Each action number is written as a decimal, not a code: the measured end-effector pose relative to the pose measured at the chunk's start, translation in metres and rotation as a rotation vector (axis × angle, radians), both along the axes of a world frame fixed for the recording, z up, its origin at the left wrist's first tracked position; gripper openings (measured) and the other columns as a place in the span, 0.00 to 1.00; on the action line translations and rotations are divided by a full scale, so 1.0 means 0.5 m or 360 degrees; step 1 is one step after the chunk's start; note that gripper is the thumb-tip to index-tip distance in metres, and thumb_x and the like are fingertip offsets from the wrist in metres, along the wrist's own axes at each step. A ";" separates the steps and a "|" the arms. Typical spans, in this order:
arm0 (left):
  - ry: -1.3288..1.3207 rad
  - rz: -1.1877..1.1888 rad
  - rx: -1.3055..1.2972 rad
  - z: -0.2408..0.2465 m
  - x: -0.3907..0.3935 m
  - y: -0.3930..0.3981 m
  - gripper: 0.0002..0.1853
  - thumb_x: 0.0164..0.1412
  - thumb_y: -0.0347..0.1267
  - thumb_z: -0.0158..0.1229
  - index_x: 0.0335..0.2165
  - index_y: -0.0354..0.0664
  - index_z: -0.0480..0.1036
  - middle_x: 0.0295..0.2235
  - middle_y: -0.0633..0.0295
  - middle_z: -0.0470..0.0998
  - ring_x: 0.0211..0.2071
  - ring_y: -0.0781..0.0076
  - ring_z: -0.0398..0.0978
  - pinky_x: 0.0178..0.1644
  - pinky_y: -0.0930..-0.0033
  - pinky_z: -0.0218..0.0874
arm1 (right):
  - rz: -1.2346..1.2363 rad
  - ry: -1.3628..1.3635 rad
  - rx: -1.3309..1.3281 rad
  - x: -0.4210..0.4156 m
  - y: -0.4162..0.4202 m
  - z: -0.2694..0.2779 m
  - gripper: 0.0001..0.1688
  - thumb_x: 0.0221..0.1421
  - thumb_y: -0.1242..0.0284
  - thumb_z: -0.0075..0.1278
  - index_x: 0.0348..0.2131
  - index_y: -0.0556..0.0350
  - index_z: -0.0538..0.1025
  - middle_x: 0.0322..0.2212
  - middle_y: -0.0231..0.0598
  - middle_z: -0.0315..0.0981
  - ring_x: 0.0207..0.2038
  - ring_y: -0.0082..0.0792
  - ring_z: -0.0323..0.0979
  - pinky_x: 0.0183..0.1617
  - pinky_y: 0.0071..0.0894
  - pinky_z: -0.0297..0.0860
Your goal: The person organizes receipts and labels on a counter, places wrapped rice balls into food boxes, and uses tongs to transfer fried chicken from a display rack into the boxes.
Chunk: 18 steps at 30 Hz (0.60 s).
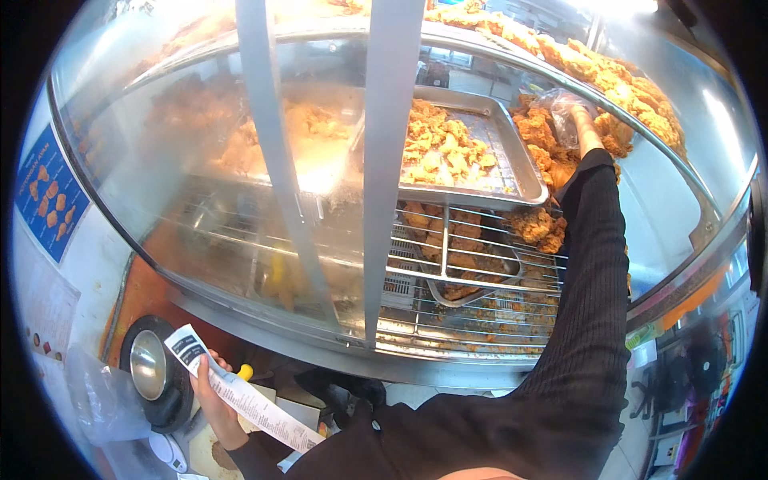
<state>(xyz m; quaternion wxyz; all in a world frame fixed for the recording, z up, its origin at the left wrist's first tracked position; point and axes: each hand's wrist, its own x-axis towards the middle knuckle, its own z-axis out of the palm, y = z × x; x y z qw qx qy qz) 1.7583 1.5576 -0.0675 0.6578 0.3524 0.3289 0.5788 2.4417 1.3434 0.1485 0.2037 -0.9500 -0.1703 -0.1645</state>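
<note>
My left hand [216, 402] holds a long printed paper receipt [258, 408] at the lower left, outside the glass display case. My right arm, in a black sleeve, reaches through the case's opening. My right hand [567, 117], covered by a clear plastic bag or glove, is among pieces of fried chicken [534, 129] at the right of the upper shelf. The plastic and the chicken hide its fingers, so its grip cannot be told. Beside it, a metal tray [531, 180] holds small fried pieces [447, 144].
Steamed glass panels [198, 198] and an upright metal frame [390, 180] stand left of the arm. Below is a wire rack [414, 273] over another tray [516, 267] of fried chicken. A metal bowl [148, 366] and plastic bags [102, 396] lie at lower left.
</note>
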 end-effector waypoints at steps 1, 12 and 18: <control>-0.0004 -0.0017 -0.0002 0.000 0.002 -0.005 0.08 0.52 0.30 0.47 0.31 0.38 0.61 0.24 0.63 0.66 0.23 0.80 0.64 0.26 0.79 0.57 | 0.0000 -0.0017 0.0025 0.004 0.006 -0.003 0.20 0.50 0.66 0.39 0.40 0.59 0.66 0.37 0.42 0.64 0.39 0.32 0.64 0.43 0.28 0.62; 0.0915 -0.0075 0.1404 0.068 0.232 -0.122 0.23 0.38 0.34 0.61 0.36 0.39 0.65 0.32 0.58 0.68 0.32 0.69 0.66 0.30 0.74 0.59 | 0.0156 -0.0225 0.0219 -0.079 -0.064 0.050 0.20 0.49 0.66 0.40 0.41 0.59 0.65 0.37 0.42 0.64 0.39 0.32 0.64 0.43 0.28 0.62; 0.1467 0.0479 0.1590 0.066 0.385 -0.157 0.34 0.33 0.26 0.61 0.43 0.40 0.57 0.34 0.56 0.57 0.32 0.61 0.65 0.32 0.68 0.61 | 0.0454 -0.0218 0.0408 -0.274 -0.123 0.003 0.20 0.49 0.66 0.40 0.41 0.59 0.65 0.38 0.42 0.63 0.39 0.32 0.64 0.43 0.27 0.62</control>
